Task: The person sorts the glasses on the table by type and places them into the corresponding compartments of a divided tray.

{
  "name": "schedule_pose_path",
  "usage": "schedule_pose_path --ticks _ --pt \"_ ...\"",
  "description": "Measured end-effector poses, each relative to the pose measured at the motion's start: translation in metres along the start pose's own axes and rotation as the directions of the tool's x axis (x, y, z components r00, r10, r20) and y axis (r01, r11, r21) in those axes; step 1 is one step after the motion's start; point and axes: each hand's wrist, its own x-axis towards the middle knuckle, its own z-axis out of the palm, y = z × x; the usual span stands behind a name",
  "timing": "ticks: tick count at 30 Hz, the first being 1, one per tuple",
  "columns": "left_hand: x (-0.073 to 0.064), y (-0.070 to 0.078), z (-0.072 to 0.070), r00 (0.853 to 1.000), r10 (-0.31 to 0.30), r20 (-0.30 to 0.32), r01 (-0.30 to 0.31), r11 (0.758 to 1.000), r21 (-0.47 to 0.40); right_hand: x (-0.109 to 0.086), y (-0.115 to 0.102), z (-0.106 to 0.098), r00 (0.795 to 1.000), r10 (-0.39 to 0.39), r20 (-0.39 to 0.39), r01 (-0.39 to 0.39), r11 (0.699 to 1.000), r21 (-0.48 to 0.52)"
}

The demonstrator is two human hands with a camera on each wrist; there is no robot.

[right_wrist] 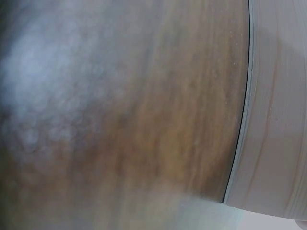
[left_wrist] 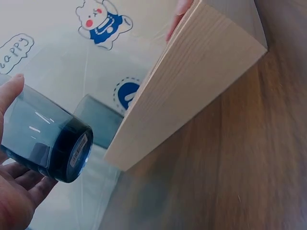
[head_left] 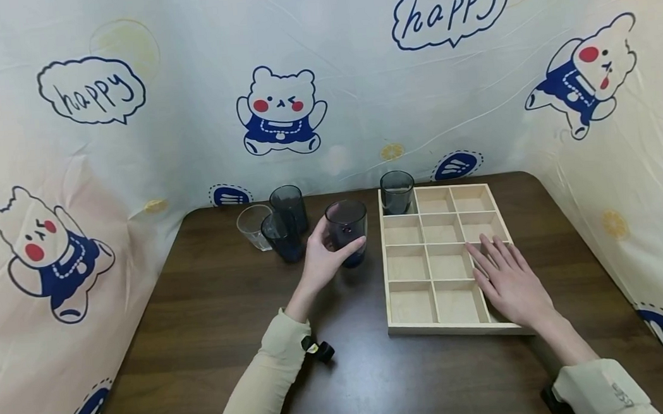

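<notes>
In the head view my left hand (head_left: 322, 258) grips a dark blue-grey drinking glass (head_left: 346, 222) between thumb and fingers. The glass is raised off the table, left of a wooden compartment tray (head_left: 385, 267); in the left wrist view a barcode label shows on the base of the held glass (left_wrist: 43, 132). A similar tinted glass (head_left: 397, 193) stands in the tray's back left compartment. My right hand (head_left: 513, 284) rests with spread fingers on the tray's right side, covering part of it. In the right wrist view only the tray's side wall (right_wrist: 273, 105) and table show.
Left of my left hand stand two dark tinted glasses, one at the back (head_left: 289, 203) and one nearer (head_left: 283, 238), beside a clear glass (head_left: 249, 223). They are on a dark wood table (head_left: 214, 341). A printed cloth (head_left: 360, 116) hangs behind the table and along its sides.
</notes>
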Motion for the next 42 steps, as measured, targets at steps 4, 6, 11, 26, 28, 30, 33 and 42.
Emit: schedule_pose_path --ticks 4,6,11,26,28,30,33,42 --pt "0.011 -0.001 0.015 1.000 0.005 0.004 -0.005 1.000 -0.018 0.001 -0.001 -0.002 1.000 0.003 0.006 -0.003 1.000 0.000" --pt "0.016 -0.002 0.022 1.000 0.014 0.008 -0.014 1.000 -0.024 0.002 -0.001 -0.002 1.000 0.006 0.011 -0.006 1.000 0.002" --pt "0.025 -0.004 0.041 0.999 0.030 0.041 -0.028 0.998 -0.048 0.002 -0.004 0.001 1.000 0.009 0.021 -0.009 1.000 0.012" --pt "0.045 -0.002 0.087 0.994 0.028 0.106 -0.017 0.995 -0.100 0.000 -0.006 0.000 1.000 0.012 0.001 -0.012 1.000 -0.013" --pt "0.047 -0.004 0.091 0.994 0.026 0.107 -0.015 0.994 -0.106 0.000 -0.006 0.000 1.000 0.015 0.006 -0.015 1.000 -0.007" --pt "0.049 -0.006 0.095 0.994 0.025 0.107 -0.013 0.994 -0.106 0.000 -0.006 0.000 1.000 0.016 0.012 -0.016 1.000 -0.002" --pt "0.051 -0.009 0.099 0.995 0.024 0.100 -0.014 0.995 -0.101 0.000 -0.006 0.000 1.000 0.018 0.016 -0.018 1.000 0.000" --pt "0.057 -0.018 0.108 0.997 0.020 0.072 -0.013 0.995 -0.098 0.001 -0.006 0.001 1.000 0.013 0.012 -0.013 1.000 -0.009"
